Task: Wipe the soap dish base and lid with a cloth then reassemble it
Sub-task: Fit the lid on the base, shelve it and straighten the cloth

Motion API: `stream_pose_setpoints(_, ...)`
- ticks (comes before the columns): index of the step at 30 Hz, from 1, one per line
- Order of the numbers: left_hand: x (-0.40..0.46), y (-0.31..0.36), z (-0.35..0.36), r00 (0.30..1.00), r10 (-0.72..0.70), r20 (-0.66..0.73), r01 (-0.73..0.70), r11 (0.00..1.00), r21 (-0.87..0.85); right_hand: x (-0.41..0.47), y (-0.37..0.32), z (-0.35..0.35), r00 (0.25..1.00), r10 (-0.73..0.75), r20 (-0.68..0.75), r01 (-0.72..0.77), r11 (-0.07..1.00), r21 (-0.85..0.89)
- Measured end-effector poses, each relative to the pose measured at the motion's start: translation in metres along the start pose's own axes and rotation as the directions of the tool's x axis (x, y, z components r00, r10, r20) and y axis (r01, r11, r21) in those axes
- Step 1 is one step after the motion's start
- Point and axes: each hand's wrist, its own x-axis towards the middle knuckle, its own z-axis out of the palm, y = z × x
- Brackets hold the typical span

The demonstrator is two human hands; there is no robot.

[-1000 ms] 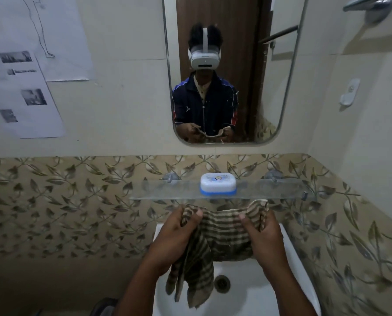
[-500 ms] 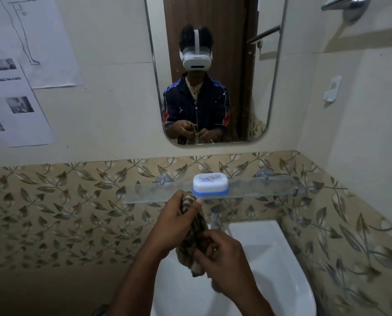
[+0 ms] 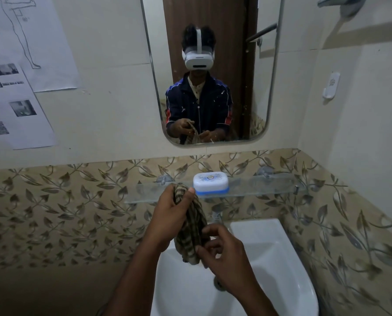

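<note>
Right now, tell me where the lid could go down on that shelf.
The glass shelf is bare right of the soap dish, out to its end bracket, and left of it behind the left hand. It is crowded below, where both hands bunch the cloth over the sink.

Soap dish (image 3: pixel 211 184): rounded oblong, white lid with a small round emblem and faint blue print on top, blue base showing as a band beneath; lid seated on base, closed, upright, level, standing on a clear wall shelf just past 12 o'clock from frame centre. Cloth (image 3: pixel 190 226): brown-and-cream checked fabric, bunched into a hanging roll, upper end at 7 o'clock of the dish and just beside it, lower end drooping toward 6 o'clock.
</note>
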Motion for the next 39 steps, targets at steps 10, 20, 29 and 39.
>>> stream_pose_setpoints(10, 0.001, 0.003, -0.012, 1.0, -0.023, 0.001, 0.024, 1.0, -0.019, 0.002, 0.004, -0.033, 0.999, 0.034, 0.038, -0.032, 0.998, -0.05)
stream_pose_setpoints(20, -0.004, 0.014, -0.012, 1.0, -0.021, -0.011, 0.02, 1.0, -0.024, 0.004, -0.002, 0.003, 0.993, 0.001, 0.12, 0.002, 1.0, -0.017)
stream_pose_setpoints(29, -0.014, 0.037, -0.038, 0.954, 0.022, 0.3, -0.088, 0.974, 0.208, 0.023, 0.022, -0.051, 0.974, 0.145, 0.176, -0.223, 0.764, 0.605)
stream_pose_setpoints(39, -0.027, 0.059, -0.039, 0.861, 0.131, 0.491, -0.164, 0.986, 0.024, 0.005, 0.005, -0.032, 0.816, 0.145, 0.56, -0.566, 0.402, 0.72)
